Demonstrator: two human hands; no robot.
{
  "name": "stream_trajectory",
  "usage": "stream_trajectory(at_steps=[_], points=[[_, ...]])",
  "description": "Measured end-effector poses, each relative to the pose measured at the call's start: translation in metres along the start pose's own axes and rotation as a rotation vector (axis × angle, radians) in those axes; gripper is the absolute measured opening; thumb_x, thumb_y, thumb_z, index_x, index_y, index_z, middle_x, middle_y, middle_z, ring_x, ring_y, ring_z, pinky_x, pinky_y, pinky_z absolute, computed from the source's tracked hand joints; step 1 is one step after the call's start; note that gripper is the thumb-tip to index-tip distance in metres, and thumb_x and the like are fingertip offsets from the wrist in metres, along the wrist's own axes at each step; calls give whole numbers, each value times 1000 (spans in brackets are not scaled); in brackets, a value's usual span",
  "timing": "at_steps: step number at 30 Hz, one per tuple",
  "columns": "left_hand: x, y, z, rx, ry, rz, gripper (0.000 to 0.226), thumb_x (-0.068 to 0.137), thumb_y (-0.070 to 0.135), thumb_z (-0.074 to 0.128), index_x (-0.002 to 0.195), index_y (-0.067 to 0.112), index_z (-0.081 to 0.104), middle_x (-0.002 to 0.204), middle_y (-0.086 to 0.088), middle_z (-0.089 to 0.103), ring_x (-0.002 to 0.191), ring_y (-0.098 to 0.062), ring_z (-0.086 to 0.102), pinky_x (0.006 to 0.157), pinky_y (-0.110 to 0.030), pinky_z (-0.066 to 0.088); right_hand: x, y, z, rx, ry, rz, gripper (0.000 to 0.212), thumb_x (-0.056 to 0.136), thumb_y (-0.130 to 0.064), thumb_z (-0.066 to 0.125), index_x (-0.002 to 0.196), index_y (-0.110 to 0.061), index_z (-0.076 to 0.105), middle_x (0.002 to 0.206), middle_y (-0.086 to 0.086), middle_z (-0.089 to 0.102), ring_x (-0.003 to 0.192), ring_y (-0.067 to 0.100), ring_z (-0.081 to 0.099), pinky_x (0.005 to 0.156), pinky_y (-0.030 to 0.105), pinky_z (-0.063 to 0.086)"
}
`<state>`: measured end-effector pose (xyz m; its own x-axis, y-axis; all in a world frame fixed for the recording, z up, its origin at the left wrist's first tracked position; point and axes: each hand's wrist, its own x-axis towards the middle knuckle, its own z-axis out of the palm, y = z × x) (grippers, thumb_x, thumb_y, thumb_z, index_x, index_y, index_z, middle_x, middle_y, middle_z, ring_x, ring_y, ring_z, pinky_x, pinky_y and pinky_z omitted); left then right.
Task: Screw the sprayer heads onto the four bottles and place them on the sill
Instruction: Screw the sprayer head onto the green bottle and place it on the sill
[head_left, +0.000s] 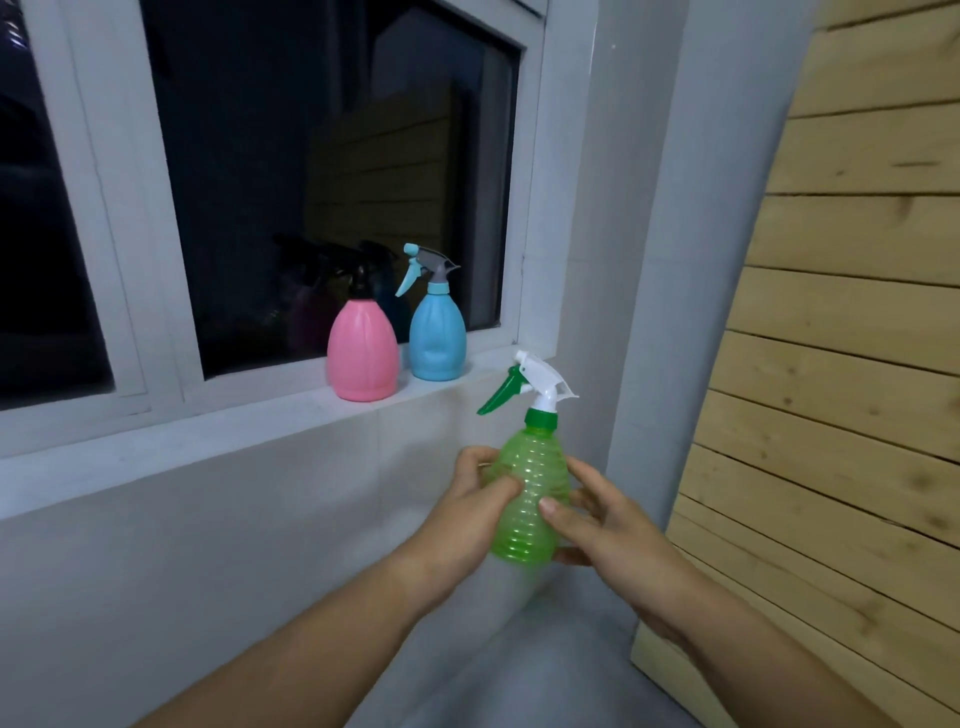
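I hold the green bottle (530, 499) upright in front of me, below the level of the sill (208, 431) and a little to the right of the two bottles standing on it. My left hand (470, 506) wraps the bottle's left side, thumb pressed across the ribbed front, so that grip is closed on the bottle. My right hand (597, 514) takes it from the right, thumb on the front and the other fingers behind and under the base; that grip is also clamped on the bottle. The white sprayer head (540, 382) with its green trigger sits on the neck, the trigger pointing left and down, the green collar seated at the top of the bottle.

On the sill the pink bottle (362, 353) stands upright with a black sprayer head (358, 273), and just beside it on the right the blue bottle (437, 338) stands upright with a grey and light blue sprayer head (423, 267). Both are near the dark window (322, 156), which mirrors them. A wooden slatted panel (841, 364) leans against the wall on my right.
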<state>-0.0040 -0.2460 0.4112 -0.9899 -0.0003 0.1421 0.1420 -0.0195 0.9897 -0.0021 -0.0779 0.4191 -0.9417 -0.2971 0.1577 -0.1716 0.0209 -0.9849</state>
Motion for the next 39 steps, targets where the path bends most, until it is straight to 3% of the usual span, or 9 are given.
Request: stream_trajectory(at_steps=[6, 11, 15, 19, 23, 27, 33, 37, 39], points=[[89, 50, -3, 174, 23, 58, 42, 99, 29, 63, 141, 25, 55, 127, -14, 65, 109, -28, 70, 96, -40, 57, 97, -35, -26, -13, 59, -68, 53, 90, -15, 68, 139, -24, 51, 120, 19, 63, 99, 23, 72, 87, 37, 59], [157, 63, 2, 226, 159, 82, 55, 98, 34, 65, 147, 23, 42, 123, -12, 65, 96, -21, 66, 63, -22, 47, 173, -42, -45, -16, 94, -85, 57, 91, -15, 67, 142, -24, 45, 117, 12, 69, 102, 23, 71, 89, 39, 58], [201, 59, 8, 255, 262, 75, 32, 99, 28, 61, 126, 20, 46, 106, -4, 61, 78, -13, 59, 58, -26, 44, 222, -39, -52, -37, 149, -113, 47, 91, -14, 66, 134, -18, 48, 104, 0, 74, 82, 10, 72, 74, 28, 57], [234, 57, 10, 264, 250, 75, 33, 97, 15, 50, 130, 17, 51, 97, -3, 60, 88, -23, 62, 72, -35, 50, 262, -32, -55, -14, 176, -126, 39, 93, -13, 62, 128, -16, 47, 95, -1, 73, 73, 11, 70, 66, 26, 57], [251, 55, 13, 179, 223, 69, 37, 101, 31, 43, 131, 14, 56, 115, -12, 66, 107, -32, 66, 93, -44, 53, 289, -27, -56, 1, 177, -132, 38, 93, -11, 62, 129, -14, 48, 96, 5, 74, 75, 15, 71, 74, 32, 58], [264, 47, 12, 57, 197, 50, 42, 103, 38, 42, 136, 15, 55, 122, -14, 67, 110, -31, 67, 90, -40, 53, 305, -24, -53, 7, 178, -117, 43, 93, -13, 63, 133, -15, 49, 101, 14, 75, 83, 23, 72, 84, 40, 58], [272, 43, 10, -11, 209, 29, 47, 102, 42, 43, 140, 15, 52, 125, -15, 67, 113, -33, 67, 104, -52, 52, 314, -20, -48, 55, 161, -88, 43, 95, -13, 59, 137, -15, 50, 117, 17, 70, 100, 31, 71, 89, 42, 57], [276, 39, 6, 10, 228, 31, 52, 101, 44, 45, 145, 17, 47, 128, -13, 66, 114, -32, 66, 106, -50, 51, 316, -18, -42, 83, 132, -67, 45, 96, -15, 58, 141, -16, 48, 122, 15, 69, 88, 21, 72, 65, 25, 56], [278, 37, 5, 28, 241, 35, 55, 100, 45, 46, 147, 16, 45, 130, -12, 65, 115, -31, 65, 106, -49, 50, 318, -16, -41, 82, 120, -61, 47, 97, -17, 57, 143, -15, 46, 125, 14, 67, 93, 20, 71, 69, 24, 55]])
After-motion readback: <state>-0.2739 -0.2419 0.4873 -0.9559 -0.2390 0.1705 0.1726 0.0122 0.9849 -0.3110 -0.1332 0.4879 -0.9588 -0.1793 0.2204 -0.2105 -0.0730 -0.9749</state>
